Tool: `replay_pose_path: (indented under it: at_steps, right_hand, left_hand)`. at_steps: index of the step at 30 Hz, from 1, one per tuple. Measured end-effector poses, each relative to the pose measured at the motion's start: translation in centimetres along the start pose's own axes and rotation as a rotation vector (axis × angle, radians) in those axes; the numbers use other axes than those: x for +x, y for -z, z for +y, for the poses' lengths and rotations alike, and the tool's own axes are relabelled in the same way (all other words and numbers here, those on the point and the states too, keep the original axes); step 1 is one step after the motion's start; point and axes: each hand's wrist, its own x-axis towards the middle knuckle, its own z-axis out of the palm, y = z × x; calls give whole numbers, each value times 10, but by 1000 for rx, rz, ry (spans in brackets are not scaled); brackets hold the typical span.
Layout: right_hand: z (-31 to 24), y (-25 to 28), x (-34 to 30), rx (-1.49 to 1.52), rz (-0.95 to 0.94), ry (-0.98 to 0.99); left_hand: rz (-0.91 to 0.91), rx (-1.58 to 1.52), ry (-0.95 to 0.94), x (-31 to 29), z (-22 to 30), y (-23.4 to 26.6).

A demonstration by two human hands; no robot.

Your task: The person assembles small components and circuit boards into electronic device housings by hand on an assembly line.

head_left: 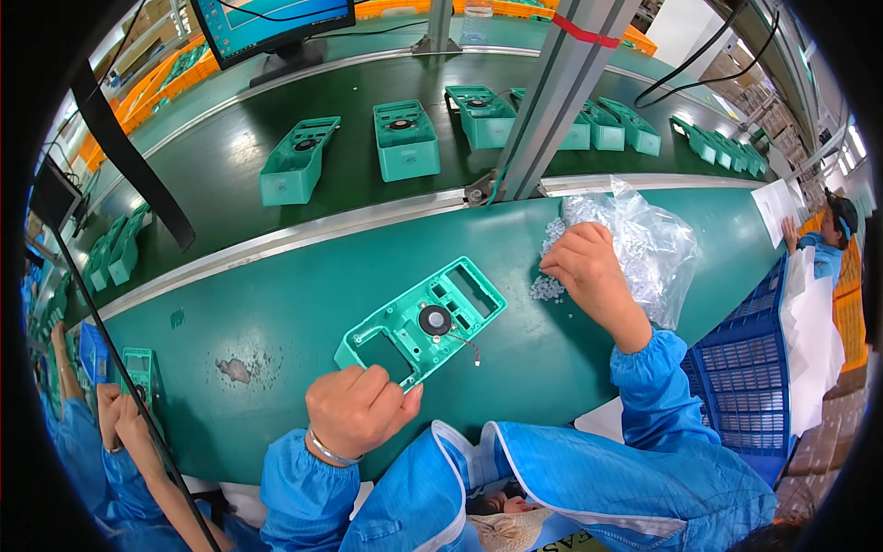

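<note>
A green plastic housing (391, 331) lies slanted on the green bench in front of me. A round black speaker-like part (434, 319) sits in its middle, and a thin cable with a small white plug (477, 362) trails from it onto the bench. My left hand (359, 411) is closed at the housing's near left corner; whatever its curled fingers hold is hidden. Over a pile of small pale, translucent pieces (546, 287), my right hand (589, 271) has its fingertips drawn together in a pinch. A clear plastic bag (658, 244) lies just right of that hand.
Behind a metal rail, several green housings (405, 152) stand on a dark green belt (354, 184). A metal post (561, 101) rises at the rail. To my right is a blue crate (745, 377). At left, a co-worker's hands (120, 419) are near another housing (138, 368).
</note>
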Motion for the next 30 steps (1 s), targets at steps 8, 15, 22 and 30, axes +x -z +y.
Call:
replay_pose_path:
  at_steps: [8,15,22,30]
  right_hand:
    - [-1,-5,0,-38,-7,-27]
    - [-7,0,5,-79,-37,-2]
    - [-10,2,7,-88,-47,3]
    - [-71,-8,40,408,-95,123]
  left_hand:
    - [-10,-20,18,0,1,3]
    - [39,-37,9,-1,0,1]
    - [62,-30,3,-1,-1,2]
    - [36,-6,2,-3,-2,5]
